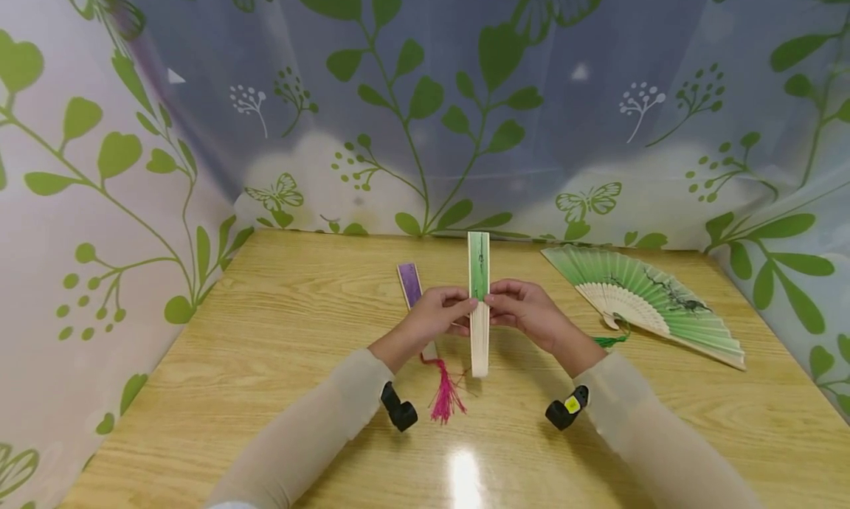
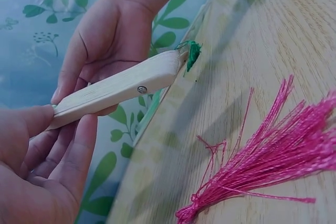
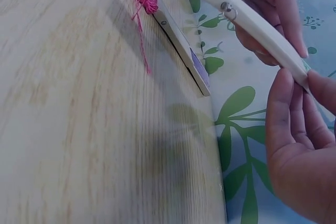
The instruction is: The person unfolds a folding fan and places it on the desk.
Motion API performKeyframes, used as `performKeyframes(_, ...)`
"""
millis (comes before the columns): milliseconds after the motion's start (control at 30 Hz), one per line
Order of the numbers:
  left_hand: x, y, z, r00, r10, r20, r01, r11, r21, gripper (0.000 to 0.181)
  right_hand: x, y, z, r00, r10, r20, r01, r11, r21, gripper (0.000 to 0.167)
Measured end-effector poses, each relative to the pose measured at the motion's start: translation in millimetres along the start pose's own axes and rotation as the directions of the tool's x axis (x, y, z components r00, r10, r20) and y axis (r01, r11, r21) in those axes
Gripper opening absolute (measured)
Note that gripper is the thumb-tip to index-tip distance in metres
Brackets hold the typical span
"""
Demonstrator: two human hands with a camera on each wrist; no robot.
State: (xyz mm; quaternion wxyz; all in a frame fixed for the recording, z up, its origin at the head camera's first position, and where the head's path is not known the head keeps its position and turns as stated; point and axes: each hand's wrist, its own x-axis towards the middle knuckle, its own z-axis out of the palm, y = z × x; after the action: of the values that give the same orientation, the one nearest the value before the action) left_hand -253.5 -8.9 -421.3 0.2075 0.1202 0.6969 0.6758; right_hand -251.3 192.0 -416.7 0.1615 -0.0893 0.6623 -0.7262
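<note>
A folded green hand fan (image 1: 479, 273) with pale ribs stands upright above the middle of the table, held between both hands. My left hand (image 1: 434, 313) pinches its left side between thumb and fingers. On its other side my right hand (image 1: 531, 313) pinches it at about the same height. The fan's metal rivet shows near the rounded end of the ribs (image 2: 121, 87) in the left wrist view, with a small green tassel (image 2: 193, 55) behind. Behind the left hand lies a folded purple fan (image 1: 409, 282), partly hidden, its pink tassel (image 1: 446, 398) spread toward me.
An opened green fan (image 1: 664, 302) with a dark branch print lies on the right of the wooden table (image 1: 265, 361), near the far edge. Its green tassel (image 1: 612, 341) lies by the right wrist. Leaf-patterned cloth (image 1: 425, 111) hangs behind and at both sides.
</note>
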Motion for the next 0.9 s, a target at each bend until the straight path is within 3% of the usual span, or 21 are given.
performKeyframes(300,-0.2,-1.0,-0.4,1.000,0.011,-0.025,-0.010,1.000,0.027,0.026,0.6,3,2,1.000,-0.019,-0.023,0.019,1.000,-0.004,0.006)
performKeyframes(900,1.8,-7.2,-5.7,0.995,0.063,-0.071,-0.060,0.997,0.044,0.025,5.3,11,-2,0.993,0.018,-0.116,-0.014,0.999,0.037,0.008)
